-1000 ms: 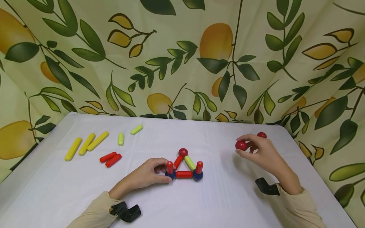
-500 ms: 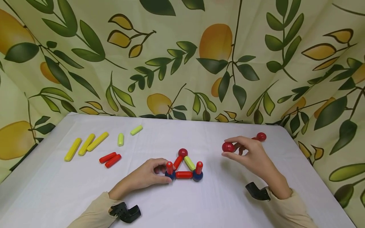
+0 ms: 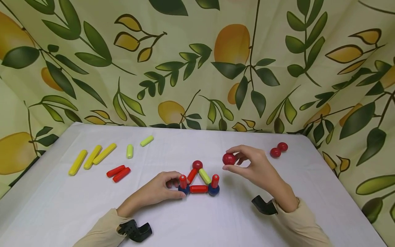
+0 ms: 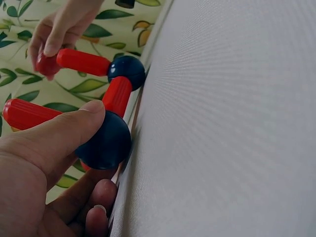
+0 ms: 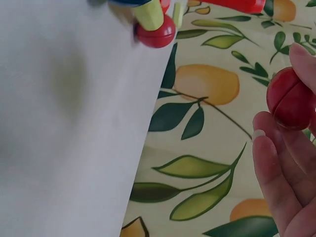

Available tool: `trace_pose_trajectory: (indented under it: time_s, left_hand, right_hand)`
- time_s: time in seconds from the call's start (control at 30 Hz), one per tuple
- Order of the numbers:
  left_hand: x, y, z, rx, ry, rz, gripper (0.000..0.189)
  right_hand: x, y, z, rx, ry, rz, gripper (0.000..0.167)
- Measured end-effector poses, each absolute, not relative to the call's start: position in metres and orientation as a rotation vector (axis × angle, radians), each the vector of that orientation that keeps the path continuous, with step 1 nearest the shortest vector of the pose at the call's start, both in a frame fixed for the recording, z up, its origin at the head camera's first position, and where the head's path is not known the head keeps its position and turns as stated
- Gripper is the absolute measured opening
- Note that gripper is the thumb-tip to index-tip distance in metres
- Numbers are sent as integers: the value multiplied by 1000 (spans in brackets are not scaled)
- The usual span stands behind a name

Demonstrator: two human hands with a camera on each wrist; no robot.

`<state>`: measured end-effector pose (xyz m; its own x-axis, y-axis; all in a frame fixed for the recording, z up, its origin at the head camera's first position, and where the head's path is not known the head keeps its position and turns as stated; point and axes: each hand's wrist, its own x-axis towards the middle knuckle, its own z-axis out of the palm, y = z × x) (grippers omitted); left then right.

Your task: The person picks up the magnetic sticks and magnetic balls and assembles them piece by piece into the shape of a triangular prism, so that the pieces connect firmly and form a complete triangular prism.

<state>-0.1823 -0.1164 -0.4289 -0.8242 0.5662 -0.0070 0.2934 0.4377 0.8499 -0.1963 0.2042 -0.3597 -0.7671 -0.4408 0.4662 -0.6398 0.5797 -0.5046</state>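
Triangle [image 3: 204,176]: lower centre of the head view, flat on the table [image 3: 222,219]. Tip ball [image 3: 197,165] points to top of frame; base stick [image 3: 199,189] has its long axis left-right. 2 red posts [image 3: 215,180] stand upright on 2 blue balls [image 3: 214,190]. Your left hand [image 3: 165,185], partly closed, grips the left blue ball. Your right hand [image 3: 254,164] pinches a red ball [image 3: 228,159], thumb and fingertips parted by its width, above right of the triangle, not touching. Step, as judged: adding a ball while steadying the build. Next move likely calls for a square, gentle seating on 1 post. Outward: 2 spare balls [image 3: 275,152] upper right; 3 yellow sticks [image 3: 92,156] at left.
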Motion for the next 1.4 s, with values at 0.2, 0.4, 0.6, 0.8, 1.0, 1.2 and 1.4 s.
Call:
trace_pose_trajectory:
  time_s: [0.2,0.4,0.6,0.8,1.0,1.2,1.4]
  left_hand:
    - [-182,-118,-429,745,2404,1334,26]
    - [-182,-119,-429,747,2392,1336,28]
    - [-182,-120,-430,758,2389,1345,28]
    - [-182,-118,-429,758,2384,1353,30]
    - [-182,-119,-431,779,2387,1362,29]
    - [-184,-119,-433,829,2396,1381,28]
    - [-185,-119,-432,834,2380,1394,28]
  right_hand:
    - [-200,185,-353,1014,-2470,1010,44]
    - [-204,163,-349,1121,-2433,1030,41]
    - [-202,145,-346,1146,-2469,1019,38]
    - [-197,136,-346,1119,-2494,1020,36]
    - [-194,129,-349,1154,-2447,1084,35]
    - [-193,125,-353,1248,-2415,1136,37]
    - [-189,120,-355,1318,-2410,1163,40]
